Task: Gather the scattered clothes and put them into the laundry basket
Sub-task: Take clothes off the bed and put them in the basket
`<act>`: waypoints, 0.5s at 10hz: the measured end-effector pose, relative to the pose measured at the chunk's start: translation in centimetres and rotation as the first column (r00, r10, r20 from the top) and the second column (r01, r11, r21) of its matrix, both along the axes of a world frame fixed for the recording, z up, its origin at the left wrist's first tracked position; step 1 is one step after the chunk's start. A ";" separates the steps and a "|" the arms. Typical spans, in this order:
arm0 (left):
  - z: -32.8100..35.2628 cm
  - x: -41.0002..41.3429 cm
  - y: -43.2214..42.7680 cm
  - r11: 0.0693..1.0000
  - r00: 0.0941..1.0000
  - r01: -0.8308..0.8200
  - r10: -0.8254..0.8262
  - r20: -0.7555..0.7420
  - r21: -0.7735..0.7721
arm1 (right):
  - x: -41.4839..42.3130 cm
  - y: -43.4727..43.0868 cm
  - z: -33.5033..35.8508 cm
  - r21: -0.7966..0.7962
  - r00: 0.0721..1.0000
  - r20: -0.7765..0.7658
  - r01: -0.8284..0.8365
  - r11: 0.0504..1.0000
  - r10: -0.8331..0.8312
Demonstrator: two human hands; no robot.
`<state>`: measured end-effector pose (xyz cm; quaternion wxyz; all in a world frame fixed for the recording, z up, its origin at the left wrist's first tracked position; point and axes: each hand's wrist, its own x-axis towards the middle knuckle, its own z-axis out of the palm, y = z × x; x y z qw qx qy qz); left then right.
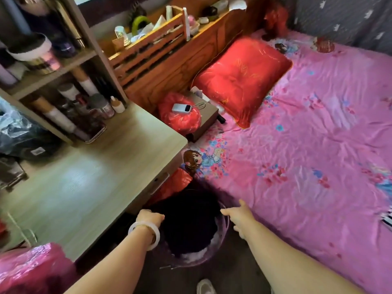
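A translucent purple laundry basket (223,236) stands on the floor between the desk and the bed, filled with dark clothes (191,219). My left hand (150,218), with a white bangle on the wrist, reaches into the basket's left side and its fingers are hidden in the dark fabric. Over the basket's right rim hovers my right hand (238,217), fingers loosely spread and holding nothing. A striped piece of cloth (388,219) shows at the right edge of the bed.
A wooden desk (89,177) with a cluttered shelf (63,81) stands on the left. The bed with a pink sheet (307,155) fills the right, with a red pillow (241,81) near the headboard. Red bags (180,115) and a power bank (181,107) lie between them.
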<state>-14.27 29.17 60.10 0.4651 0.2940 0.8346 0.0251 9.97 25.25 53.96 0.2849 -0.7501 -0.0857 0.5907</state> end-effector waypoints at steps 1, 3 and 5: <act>-0.4 2.5 0.7 0.987 0.985 0.155 -0.158 -0.072 -0.044 | 3.0 -2.0 -0.2 -0.025 0.995 -0.088 0.039 0.999 -0.041; 0.4 12.9 2.1 0.945 0.946 0.325 -0.325 -0.007 0.043 | 15.5 -6.6 -0.8 -0.062 0.957 -0.127 0.256 0.965 -0.262; 1.2 33.0 2.9 0.888 0.896 0.428 -0.441 0.051 0.171 | 30.3 -10.4 -0.1 -0.033 0.873 -0.126 0.471 0.882 -0.471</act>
